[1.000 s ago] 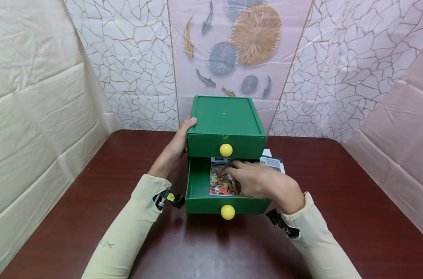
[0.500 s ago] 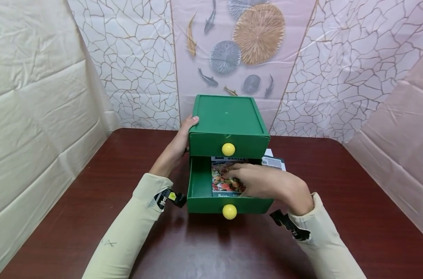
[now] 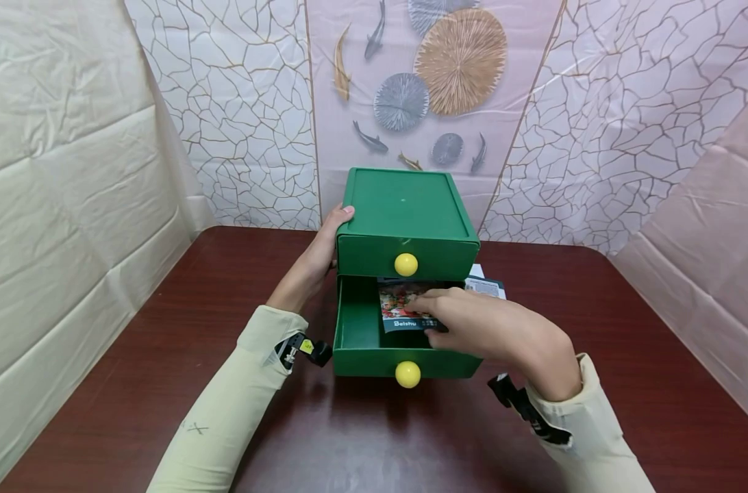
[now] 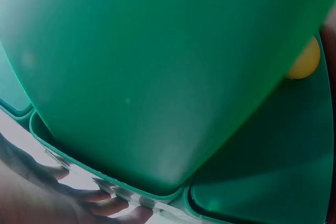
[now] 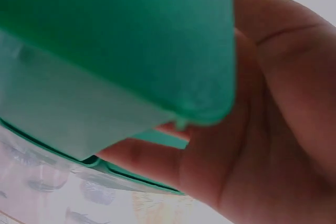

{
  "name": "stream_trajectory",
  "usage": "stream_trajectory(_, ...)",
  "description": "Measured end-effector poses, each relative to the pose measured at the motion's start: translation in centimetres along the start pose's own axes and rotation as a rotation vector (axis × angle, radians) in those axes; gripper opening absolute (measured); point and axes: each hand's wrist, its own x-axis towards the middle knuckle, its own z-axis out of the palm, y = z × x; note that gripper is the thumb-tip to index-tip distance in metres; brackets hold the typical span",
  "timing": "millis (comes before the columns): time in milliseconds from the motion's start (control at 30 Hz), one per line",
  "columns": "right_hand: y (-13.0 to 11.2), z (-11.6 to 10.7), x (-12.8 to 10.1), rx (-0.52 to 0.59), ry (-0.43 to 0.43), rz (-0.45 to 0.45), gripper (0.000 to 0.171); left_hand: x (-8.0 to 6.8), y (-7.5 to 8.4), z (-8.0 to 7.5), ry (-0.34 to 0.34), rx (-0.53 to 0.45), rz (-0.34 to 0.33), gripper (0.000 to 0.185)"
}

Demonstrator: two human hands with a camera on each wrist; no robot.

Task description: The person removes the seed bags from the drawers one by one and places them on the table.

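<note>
One dark red surface bears a green cabinet, its lower drawer pulled out. The left hand, fingers extended, braces the cabinet's left side, thumb on the top edge. The right hand, fingers bent, pinches a printed booklet inside the lower drawer, by its right side. Each drawer front carries a round yellow knob.

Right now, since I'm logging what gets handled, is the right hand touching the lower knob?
Apart. The head view shows green drawer front between the right hand and the lower knob.
</note>
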Motion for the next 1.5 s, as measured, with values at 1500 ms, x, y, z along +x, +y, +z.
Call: stream_trajectory(1500,-1.8,-2.1,-3.9,-0.341,0.436,0.042,0.031,-0.1,0.0,-0.1,-0.004,0.000,-0.005,0.079)
